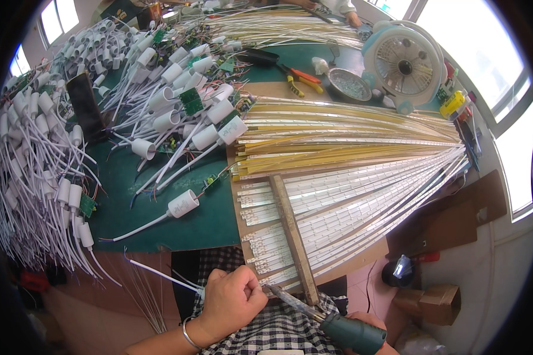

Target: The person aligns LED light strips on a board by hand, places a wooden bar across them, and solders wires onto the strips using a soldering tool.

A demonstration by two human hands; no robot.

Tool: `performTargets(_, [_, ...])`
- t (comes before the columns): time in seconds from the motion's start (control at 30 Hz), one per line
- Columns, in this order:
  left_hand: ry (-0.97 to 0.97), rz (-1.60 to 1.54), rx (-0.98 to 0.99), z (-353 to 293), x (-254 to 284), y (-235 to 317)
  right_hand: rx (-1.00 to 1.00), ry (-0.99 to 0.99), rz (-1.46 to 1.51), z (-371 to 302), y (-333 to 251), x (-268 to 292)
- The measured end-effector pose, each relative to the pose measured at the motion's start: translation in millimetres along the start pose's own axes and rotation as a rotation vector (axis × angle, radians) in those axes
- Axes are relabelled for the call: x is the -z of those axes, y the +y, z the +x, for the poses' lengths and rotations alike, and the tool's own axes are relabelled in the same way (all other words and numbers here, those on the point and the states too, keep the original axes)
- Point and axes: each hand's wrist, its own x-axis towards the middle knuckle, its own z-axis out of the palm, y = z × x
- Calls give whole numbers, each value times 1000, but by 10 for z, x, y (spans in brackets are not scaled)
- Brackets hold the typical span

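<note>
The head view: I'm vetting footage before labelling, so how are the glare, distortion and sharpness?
In the head view, the windows at upper right are blown out to white, their outlines bowing near the black rim; in the head view, the white LED strips catch pale glare; in the head view, the far white plastic caps look soft.

- Soldering iron [321,318]: green handle in the right hand's [368,321] grip, mottled metal barrel slanting up and leftward from it, tip just beside the left hand's [234,300] pinched fingers.
- White electrical cable [166,275]: slim, nearly straight, running out leftward and slightly upward from beside the left hand, thin coloured wires showing at its far end.
- LED strips [267,244]: narrow, silvery white, lying flat just beyond both grips, nearest ends by the left fingers, bunching together at upper right.
</note>
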Motion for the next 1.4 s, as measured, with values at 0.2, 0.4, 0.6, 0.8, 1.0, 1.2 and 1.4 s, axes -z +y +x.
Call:
performTargets(0.2, [13,-10,-4,-3,-4,8,149,28,126,-20,-28,36])
performTargets(0.4, [4,5,-3,0,4,25,160,46,-66,-28,-72,71])
performTargets(0.6, [14,1,-10,-13,5,29,112,-14,-214,-68,-2,83])
performTargets(0.8, [19,14,-18,-27,3,27,28,102,-96,-140,97,-8])
performTargets(1.0, [12,14,7,-36,8,40,11,105,-115,-149,112,-23])
performTargets(1.2, [24,59,-22,-45,11,42,-6,99,-89,-138,108,-37])
performTargets(1.4, [104,165,-171,-49,5,45,3,113,-126,-171,166,-49])
